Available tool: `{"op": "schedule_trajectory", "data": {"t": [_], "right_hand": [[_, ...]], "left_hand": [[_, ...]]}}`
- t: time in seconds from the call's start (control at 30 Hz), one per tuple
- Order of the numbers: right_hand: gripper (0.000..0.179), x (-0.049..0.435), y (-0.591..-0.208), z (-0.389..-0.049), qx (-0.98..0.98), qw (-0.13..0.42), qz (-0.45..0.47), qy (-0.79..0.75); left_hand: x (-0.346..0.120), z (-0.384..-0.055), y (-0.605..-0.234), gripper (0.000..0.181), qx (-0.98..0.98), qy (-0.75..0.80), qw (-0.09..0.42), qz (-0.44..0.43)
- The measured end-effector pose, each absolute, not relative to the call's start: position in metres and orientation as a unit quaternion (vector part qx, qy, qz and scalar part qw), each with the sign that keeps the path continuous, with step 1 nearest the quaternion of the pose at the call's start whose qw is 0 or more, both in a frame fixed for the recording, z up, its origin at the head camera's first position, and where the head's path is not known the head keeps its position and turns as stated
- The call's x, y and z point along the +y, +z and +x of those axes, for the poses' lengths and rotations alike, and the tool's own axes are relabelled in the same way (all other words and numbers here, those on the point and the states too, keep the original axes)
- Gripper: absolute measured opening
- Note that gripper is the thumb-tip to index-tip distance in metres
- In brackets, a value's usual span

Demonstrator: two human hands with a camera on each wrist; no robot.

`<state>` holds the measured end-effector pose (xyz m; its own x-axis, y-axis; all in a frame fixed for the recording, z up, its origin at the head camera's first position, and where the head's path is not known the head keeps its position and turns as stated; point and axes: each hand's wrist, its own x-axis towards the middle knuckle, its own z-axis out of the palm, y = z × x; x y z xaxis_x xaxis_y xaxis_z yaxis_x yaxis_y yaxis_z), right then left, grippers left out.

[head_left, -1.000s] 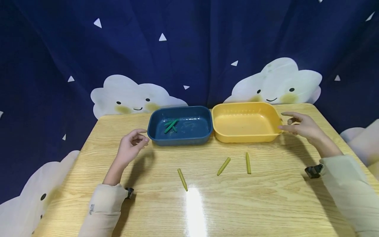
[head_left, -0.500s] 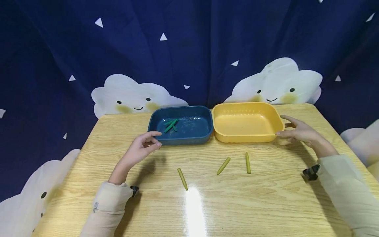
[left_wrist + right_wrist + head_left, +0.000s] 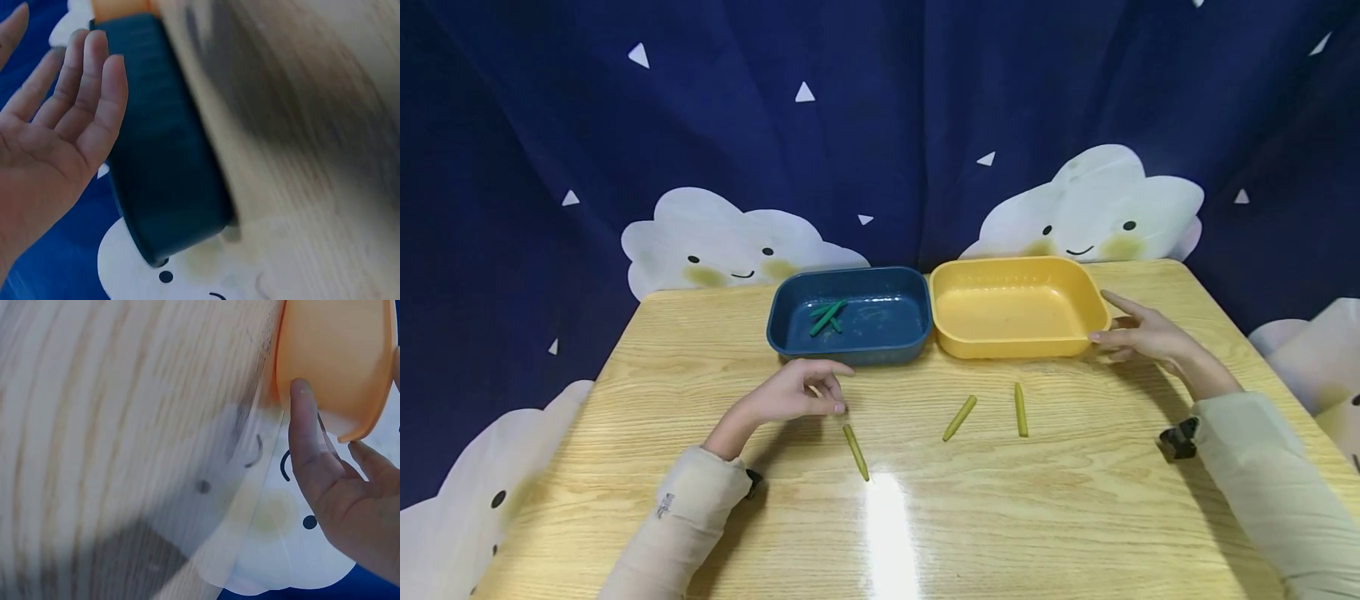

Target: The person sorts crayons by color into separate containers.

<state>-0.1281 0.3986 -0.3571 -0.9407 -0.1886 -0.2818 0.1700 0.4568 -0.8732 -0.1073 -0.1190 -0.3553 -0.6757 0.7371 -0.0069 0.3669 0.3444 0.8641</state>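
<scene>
My left hand (image 3: pixel 797 390) hovers in front of the blue bin (image 3: pixel 850 357), its thumb tip close over the upper end of an olive-yellow crayon (image 3: pixel 856 454). Nothing is in its loosely bent fingers; in the left wrist view the palm (image 3: pixel 44 150) faces the camera beside the bin's wall. At the right end of the yellow bin (image 3: pixel 1017 347) is my right hand (image 3: pixel 1150 337), fingers spread. In the right wrist view its fingertips (image 3: pixel 301 390) lie at that bin's end wall. Two more olive-yellow crayons, one slanted (image 3: pixel 959 418) and one nearly straight (image 3: pixel 1021 410), lie before the yellow bin.
Several green crayons (image 3: pixel 826 319) lie crossed inside the blue bin. The bins stand side by side near the back edge of the wooden table (image 3: pixel 1000 517). A dark blue curtain (image 3: pixel 850 125) with cloud faces hangs behind them.
My left hand has moved right and toward the front, from the blue bin's left end to over the left crayon. The right hand has shifted slightly and stays at the yellow bin's end.
</scene>
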Motion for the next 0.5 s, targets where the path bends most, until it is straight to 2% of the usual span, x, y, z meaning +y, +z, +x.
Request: {"op": "schedule_trajectory", "data": {"t": [0.23, 0.5], "right_hand": [[0.096, 0.4, -0.356, -0.127, 0.833, 0.175, -0.012, -0.525], [0.097, 0.396, -0.351, -0.125, 0.84, 0.181, 0.008, -0.511]], "left_hand": [[-0.109, -0.113, -0.362, 0.043, 0.783, 0.384, 0.278, 0.404], [-0.104, -0.121, -0.37, 0.036, 0.778, 0.341, 0.299, 0.434]]}}
